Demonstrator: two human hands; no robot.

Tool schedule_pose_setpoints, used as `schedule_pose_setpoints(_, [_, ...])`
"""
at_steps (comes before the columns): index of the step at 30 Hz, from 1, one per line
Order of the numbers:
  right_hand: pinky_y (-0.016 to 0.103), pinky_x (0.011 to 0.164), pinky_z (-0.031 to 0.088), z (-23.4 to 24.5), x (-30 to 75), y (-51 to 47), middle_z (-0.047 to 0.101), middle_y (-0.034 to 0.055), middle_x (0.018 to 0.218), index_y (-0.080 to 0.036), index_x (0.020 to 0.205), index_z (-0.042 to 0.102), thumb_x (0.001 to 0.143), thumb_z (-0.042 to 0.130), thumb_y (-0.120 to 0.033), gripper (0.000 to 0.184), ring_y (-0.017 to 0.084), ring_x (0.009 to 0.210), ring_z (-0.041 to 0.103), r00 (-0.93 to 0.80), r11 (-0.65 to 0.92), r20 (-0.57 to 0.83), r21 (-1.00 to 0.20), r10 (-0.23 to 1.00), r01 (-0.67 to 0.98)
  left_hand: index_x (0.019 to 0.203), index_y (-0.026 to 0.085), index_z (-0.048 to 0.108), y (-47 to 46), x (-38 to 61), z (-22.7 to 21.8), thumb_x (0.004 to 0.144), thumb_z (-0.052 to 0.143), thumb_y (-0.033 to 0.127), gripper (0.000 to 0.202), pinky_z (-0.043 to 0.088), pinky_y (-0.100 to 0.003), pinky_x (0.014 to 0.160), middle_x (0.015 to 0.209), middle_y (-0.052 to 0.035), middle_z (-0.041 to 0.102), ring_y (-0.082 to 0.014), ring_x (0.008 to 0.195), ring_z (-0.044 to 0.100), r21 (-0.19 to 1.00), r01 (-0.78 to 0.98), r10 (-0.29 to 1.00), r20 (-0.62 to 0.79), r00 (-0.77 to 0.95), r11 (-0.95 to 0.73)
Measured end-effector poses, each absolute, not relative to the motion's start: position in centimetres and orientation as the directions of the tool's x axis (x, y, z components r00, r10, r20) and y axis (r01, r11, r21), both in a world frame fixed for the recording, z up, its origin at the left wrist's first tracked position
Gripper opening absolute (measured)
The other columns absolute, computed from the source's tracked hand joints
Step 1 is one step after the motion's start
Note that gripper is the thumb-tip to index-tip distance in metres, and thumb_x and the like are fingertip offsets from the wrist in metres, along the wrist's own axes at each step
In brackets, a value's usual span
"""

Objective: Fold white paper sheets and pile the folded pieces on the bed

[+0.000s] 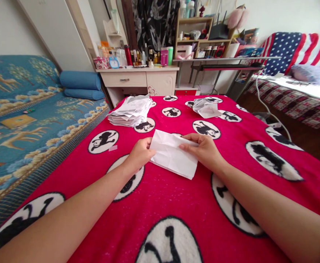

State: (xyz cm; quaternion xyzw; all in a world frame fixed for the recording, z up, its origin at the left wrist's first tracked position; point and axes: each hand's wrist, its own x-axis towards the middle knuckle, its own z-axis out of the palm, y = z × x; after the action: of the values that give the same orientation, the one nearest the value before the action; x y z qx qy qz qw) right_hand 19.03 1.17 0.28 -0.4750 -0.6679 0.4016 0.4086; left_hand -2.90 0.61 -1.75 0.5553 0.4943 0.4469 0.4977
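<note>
Fingers (187, 147) both pinch white sheet (173, 157) | L hand (140, 155) left edge | R hand (205, 150) right edge | on red blanket (176, 204)

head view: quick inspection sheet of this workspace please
surface: red blanket with black-and-white round figures, spread flat
job's things: white paper sheet, creased, lying on the blanket between both hands
clutter: stack of white papers far left; crumpled white paper far right; small pale scrap left of the hands
hands: left hand grips the sheet's left edge; right hand pinches its upper right edge
cables: white cable trailing over the floor on the right
surroundings: blue patterned bedding left; dresser crowded with bottles; shelf desk; flag-print cover right
</note>
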Motion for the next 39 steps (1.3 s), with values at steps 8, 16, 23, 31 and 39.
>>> schedule_pose_setpoints(8, [0.021, 0.047, 0.039, 0.3, 19.6, 1.6, 0.069, 0.0018, 0.075, -0.016, 0.088, 0.071, 0.067, 0.073, -0.038, 0.031, 0.012, 0.056, 0.056, -0.226, 0.205, 0.14, -0.933, 0.964, 0.297, 0.096, 0.01, 0.067, 0.2, -3.0, -1.4, 0.065, 0.071, 0.029, 0.036, 0.052, -0.026, 0.062, 0.091, -0.0087, 0.073, -0.0201, 0.078, 0.068, 0.983, 0.178, 0.986, 0.004, 0.168, -0.034])
schedule_pose_setpoints(16, [0.023, 0.046, 0.041, -0.5, 21.2, 3.0, 0.069, 0.0034, 0.07, -0.014, 0.086, 0.071, 0.072, 0.069, -0.044, 0.033, 0.014, 0.056, 0.057, -0.245, 0.222, 0.133, -0.896, 0.96, 0.385, 0.094, 0.01, 0.067, 0.9, -4.2, -1.1, 0.056, 0.081, 0.022, 0.042, 0.053, -0.026, 0.07, 0.09, -0.0093, 0.074, -0.0171, 0.077, 0.069, 0.994, 0.094, 0.942, -0.078, 0.328, 0.05])
schedule_pose_setpoints(23, [0.022, 0.044, 0.039, -0.7, 21.5, 3.2, 0.067, 0.0036, 0.066, -0.015, 0.077, 0.068, 0.076, 0.065, -0.046, 0.031, 0.014, 0.055, 0.055, -0.206, 0.25, 0.173, -0.861, 0.963, 0.444, 0.065, 0.014, 0.057, 0.4, -4.1, -0.1, 0.067, 0.073, 0.038, 0.029, 0.023, -0.014, 0.032, 0.041, 0.0047, 0.051, -0.0039, 0.031, 0.038, 0.935, 0.339, 0.948, -0.196, 0.25, 0.104])
schedule_pose_setpoints(31, [0.021, 0.04, 0.029, -0.2, 21.9, 3.3, 0.053, 0.0001, 0.055, -0.015, 0.063, 0.06, 0.075, 0.064, -0.051, 0.037, 0.009, 0.047, 0.043, -0.108, 0.213, 0.184, -0.862, 0.977, 0.459, 0.053, 0.017, 0.044, 0.5, -4.1, -0.2, 0.074, 0.062, 0.057, 0.049, 0.015, -0.016, 0.033, 0.037, 0.0061, 0.04, -0.0025, 0.03, 0.028, 0.935, 0.353, 0.951, -0.132, 0.281, 0.026])
schedule_pose_setpoints(39, [0.022, 0.039, 0.019, -0.9, 22.1, 3.9, 0.041, -0.003, 0.047, -0.018, 0.055, 0.048, 0.081, 0.057, -0.046, 0.04, 0.007, 0.043, 0.032, -0.078, 0.233, 0.223, -0.852, 0.972, 0.469, 0.062, 0.016, 0.05, 0.4, -4.2, -0.4, 0.075, 0.064, 0.05, 0.039, 0.021, -0.015, 0.033, 0.047, 0.0043, 0.051, -0.0035, 0.034, 0.038, 0.948, 0.317, 0.963, -0.104, 0.248, 0.021])
